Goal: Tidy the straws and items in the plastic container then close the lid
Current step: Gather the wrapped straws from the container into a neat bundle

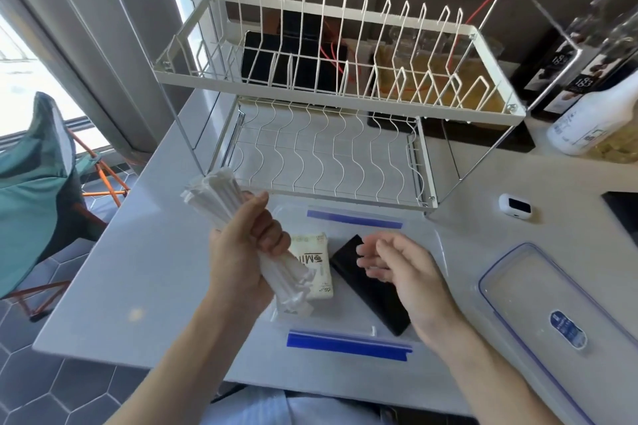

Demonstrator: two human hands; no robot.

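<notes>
My left hand grips a bundle of white wrapped straws and holds it tilted above the left end of a clear plastic container with blue clips. Inside the container lie a cream packet with printed letters and a flat black item. My right hand hovers over the black item, fingers loosely curved and holding nothing. The clear lid with blue edging lies flat on the table to the right of the container.
A white two-tier wire dish rack stands just behind the container. A small white device sits right of the rack. Bottles stand at the back right. A green folding chair is left of the table edge.
</notes>
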